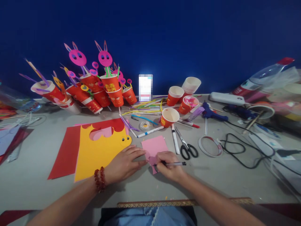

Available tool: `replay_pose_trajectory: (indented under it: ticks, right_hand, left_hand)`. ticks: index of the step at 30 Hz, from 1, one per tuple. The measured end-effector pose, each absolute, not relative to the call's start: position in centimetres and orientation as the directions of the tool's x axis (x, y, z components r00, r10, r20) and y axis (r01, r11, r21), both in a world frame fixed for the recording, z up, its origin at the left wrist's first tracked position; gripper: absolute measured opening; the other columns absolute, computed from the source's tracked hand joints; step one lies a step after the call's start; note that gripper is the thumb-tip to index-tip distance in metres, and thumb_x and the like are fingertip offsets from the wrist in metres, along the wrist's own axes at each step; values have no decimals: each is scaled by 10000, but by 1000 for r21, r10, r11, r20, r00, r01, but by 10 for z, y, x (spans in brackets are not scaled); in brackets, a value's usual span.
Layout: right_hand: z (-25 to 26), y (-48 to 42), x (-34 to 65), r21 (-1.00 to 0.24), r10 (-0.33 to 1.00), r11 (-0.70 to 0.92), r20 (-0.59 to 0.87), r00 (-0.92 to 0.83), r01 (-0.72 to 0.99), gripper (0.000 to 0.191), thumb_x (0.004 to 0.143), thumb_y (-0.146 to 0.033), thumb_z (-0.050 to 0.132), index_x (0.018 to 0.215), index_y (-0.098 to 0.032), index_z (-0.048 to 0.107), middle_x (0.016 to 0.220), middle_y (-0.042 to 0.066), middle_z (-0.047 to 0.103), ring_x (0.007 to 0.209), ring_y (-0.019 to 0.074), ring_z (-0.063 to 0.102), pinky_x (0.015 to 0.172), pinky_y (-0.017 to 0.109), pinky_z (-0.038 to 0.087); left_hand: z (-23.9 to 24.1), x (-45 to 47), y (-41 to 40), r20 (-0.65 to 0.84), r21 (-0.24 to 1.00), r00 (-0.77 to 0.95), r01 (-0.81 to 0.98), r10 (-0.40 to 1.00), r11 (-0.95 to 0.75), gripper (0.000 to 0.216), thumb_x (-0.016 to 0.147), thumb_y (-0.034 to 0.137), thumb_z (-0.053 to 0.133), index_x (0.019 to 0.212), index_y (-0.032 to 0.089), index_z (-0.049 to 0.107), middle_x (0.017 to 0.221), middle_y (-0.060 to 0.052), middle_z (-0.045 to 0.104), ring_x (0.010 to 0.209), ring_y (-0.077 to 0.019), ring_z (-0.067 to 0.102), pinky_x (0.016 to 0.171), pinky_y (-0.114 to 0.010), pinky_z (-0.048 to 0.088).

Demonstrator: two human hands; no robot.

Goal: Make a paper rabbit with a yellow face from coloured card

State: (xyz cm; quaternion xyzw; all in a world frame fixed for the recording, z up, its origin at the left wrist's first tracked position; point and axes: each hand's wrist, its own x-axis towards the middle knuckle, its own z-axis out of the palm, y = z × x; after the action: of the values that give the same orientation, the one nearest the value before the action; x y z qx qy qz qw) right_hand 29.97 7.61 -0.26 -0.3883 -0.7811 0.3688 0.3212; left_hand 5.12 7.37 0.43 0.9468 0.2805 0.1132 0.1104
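A small piece of pink paper (155, 145) lies on the grey table in front of me, its lower edge cut unevenly. My right hand (169, 164) is closed around a pen (177, 164) and rests on the lower right of this paper; the pen's tip is hidden behind the fingers. Flat on the table, with fingers stretched out, my left hand (127, 163) reaches the paper's left edge with its fingertips. Partly under that hand lies a yellow sheet (94, 157) with scalloped cut-outs, and a red sheet (64, 153) sits beneath it. Two googly eyes (125, 139) lie by the yellow sheet's right corner.
Black-handled scissors (189, 150), a white marker (175, 139) and a tape roll (210, 146) lie right of the pink paper. Red paper cups (169, 117) stand behind. Decorated cups (110, 84) fill the back left. A blue glue gun (213, 114) trails its cable at right.
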Motion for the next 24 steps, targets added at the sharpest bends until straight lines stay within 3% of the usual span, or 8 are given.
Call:
replay_pose_trajectory:
  ticks: [5,24]
  right_hand:
    - [-3,75,300,-877,917,307,169,-360,369,177,736,-108,458,597,-218,453,546,-33,487,509,132,451,511,255,329]
    - [4,77,295,-830,896,365,192,-400,421,134,721,-132,470,624,-225,466,540,-36,497,504,134,448,528,256,331]
  left_hand:
    - [5,52,73,140,272,812,519,567,-810,379,943,259,541,1317,318,546,1401,-74,533,1256,-249,502,1108,-495,361]
    - [7,53,72,138,252,812,525,567,-813,362,958,270,516,1316,311,545,1389,-76,541,1241,-250,508,1102,-493,368]
